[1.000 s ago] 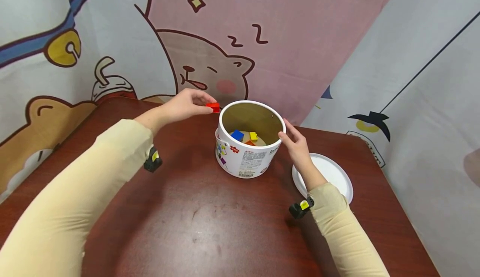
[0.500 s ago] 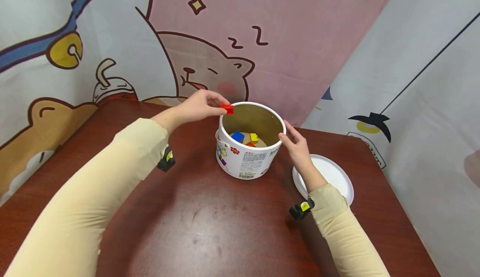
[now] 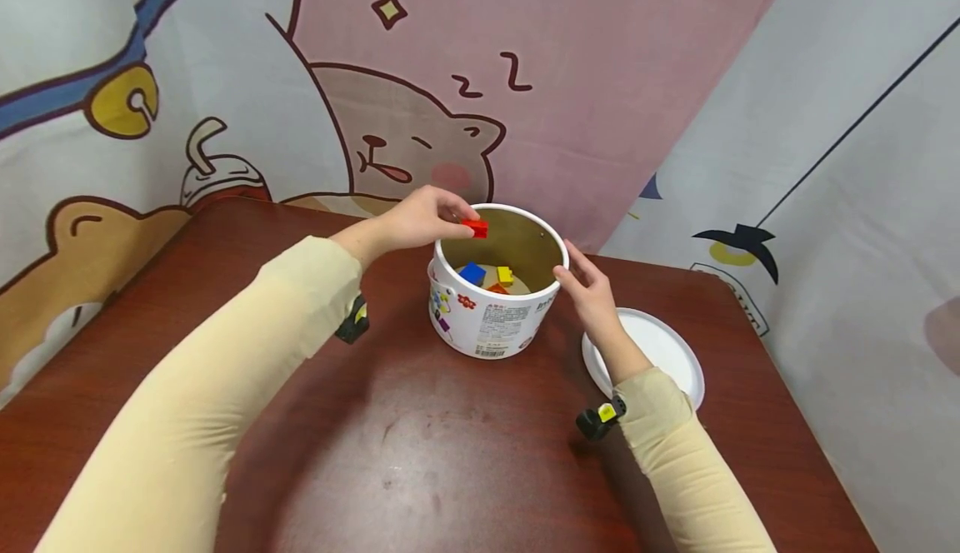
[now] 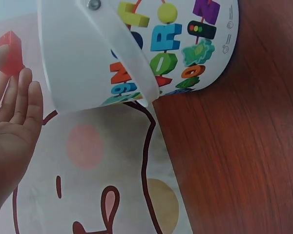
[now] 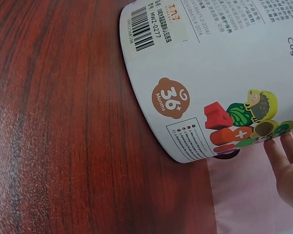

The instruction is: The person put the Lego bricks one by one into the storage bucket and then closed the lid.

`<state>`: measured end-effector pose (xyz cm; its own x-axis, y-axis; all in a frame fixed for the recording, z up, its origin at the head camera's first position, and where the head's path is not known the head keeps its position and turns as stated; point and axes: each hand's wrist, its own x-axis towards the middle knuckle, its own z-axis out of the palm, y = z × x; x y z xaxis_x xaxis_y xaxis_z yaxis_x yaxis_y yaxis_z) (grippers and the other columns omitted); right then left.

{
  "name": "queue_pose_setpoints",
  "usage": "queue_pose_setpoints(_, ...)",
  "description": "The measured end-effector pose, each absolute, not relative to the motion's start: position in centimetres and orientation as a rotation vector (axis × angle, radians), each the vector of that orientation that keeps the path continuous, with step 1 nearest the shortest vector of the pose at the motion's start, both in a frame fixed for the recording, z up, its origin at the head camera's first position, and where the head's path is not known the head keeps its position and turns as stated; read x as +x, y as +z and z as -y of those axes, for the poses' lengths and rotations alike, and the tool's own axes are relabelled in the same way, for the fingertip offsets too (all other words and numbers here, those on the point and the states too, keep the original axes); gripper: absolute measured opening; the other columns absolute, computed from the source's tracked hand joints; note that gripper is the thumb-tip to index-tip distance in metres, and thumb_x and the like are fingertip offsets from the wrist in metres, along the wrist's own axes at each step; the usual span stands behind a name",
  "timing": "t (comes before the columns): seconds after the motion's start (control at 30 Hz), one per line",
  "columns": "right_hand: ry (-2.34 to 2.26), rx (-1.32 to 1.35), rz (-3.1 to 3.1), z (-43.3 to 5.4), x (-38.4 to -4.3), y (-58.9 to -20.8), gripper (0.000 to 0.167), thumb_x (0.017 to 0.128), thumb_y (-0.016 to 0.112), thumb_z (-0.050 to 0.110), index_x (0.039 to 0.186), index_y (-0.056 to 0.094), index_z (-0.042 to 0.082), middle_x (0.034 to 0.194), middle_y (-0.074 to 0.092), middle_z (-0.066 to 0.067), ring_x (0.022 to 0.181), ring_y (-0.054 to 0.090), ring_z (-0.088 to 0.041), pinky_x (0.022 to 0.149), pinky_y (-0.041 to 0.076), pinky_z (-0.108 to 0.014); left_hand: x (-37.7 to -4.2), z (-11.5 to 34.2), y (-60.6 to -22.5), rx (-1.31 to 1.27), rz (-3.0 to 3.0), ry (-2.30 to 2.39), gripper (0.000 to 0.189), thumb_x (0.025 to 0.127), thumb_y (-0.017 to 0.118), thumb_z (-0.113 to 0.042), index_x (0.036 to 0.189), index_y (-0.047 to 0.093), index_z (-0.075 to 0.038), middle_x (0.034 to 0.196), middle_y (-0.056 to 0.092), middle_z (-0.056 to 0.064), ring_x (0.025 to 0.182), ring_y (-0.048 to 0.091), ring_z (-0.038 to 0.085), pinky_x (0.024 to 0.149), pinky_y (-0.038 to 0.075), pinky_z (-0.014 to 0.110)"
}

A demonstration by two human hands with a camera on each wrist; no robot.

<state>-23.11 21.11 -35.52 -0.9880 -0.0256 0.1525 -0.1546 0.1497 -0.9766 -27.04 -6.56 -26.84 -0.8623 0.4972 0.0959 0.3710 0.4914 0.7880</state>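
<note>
My left hand (image 3: 426,220) pinches a small red block (image 3: 477,229) between thumb and fingers, over the left side of a white bucket's opening. In the left wrist view the red block (image 4: 10,53) stands out above the fingertips, beside the bucket wall (image 4: 78,58). The bucket (image 3: 459,324) stands upright on the table, printed with colourful pictures. At its right rim, my right hand (image 3: 596,299) holds on, thumb on the rim and fingers along the outer wall. Inside lie a blue block (image 3: 472,274), a yellow block (image 3: 505,275) and a partly hidden orange-red piece (image 3: 498,289).
A round white lid (image 3: 660,353) lies on the brown table (image 3: 420,461) to the right, partly beneath my right forearm. A white handle (image 4: 122,48) hangs along the bucket's side. Behind the table hangs a cartoon-printed cloth (image 3: 600,62).
My left hand has moved right with the red block, from outside the bucket's left rim to over its opening. The right hand and the bucket have stayed in place.
</note>
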Motion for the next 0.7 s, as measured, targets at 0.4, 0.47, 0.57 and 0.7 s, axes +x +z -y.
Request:
queue_pose_setpoints(0.4, 1.979, 0.196, 2.297, -21.0, -23.1, -35.7, 0.053, 0.094, 0.051, 0.004, 0.143, 0.034, 0.002, 0.148, 0.036, -0.015, 0.136, 0.036, -0.025, 0.107, 0.035, -0.024, -27.3, 5.5, -27.4, 0.808, -2.549, 1.313, 0.031, 0.085, 0.067, -0.013, 0.114, 0.065, -0.002, 0.114, 0.067, 0.015, 0.104, 0.064, 0.024, 0.092, 0.049, 0.033)
queue_pose_setpoints(0.47, 1.971, 0.195, 2.305, -21.0, -23.1, -35.7, 0.052, 0.094, 0.051, 0.005, 0.143, 0.034, 0.002, 0.148, 0.036, -0.015, 0.136, 0.036, -0.025, 0.106, 0.035, -0.023, -27.2, 5.4, -27.4, 0.831, -2.553, 1.305, 0.031, 0.085, 0.067, -0.012, 0.114, 0.065, -0.001, 0.115, 0.066, 0.015, 0.105, 0.064, 0.025, 0.093, 0.049, 0.033)
queue_pose_setpoints(0.57, 1.963, 0.194, 2.309, -21.1, -23.1, -35.7, 0.052, 0.094, 0.051, 0.005, 0.143, 0.034, 0.003, 0.149, 0.035, -0.014, 0.136, 0.036, -0.025, 0.107, 0.035, -0.024, -27.1, 5.4, -27.4, 0.849, -2.557, 1.302, 0.029, 0.087, 0.065, -0.012, 0.114, 0.065, -0.001, 0.116, 0.066, 0.015, 0.108, 0.063, 0.025, 0.094, 0.048, 0.033)
queue_pose_setpoints(0.7, 1.967, 0.189, 2.308, -21.1, -23.1, -35.7, 0.053, 0.094, 0.052, 0.006, 0.144, 0.034, 0.003, 0.149, 0.036, -0.013, 0.135, 0.036, -0.024, 0.103, 0.037, -0.020, -26.9, 5.6, -27.3, 0.833, -2.551, 1.319, 0.027, 0.088, 0.063, -0.012, 0.113, 0.065, -0.002, 0.118, 0.064, 0.016, 0.110, 0.061, 0.025, 0.096, 0.047, 0.035)
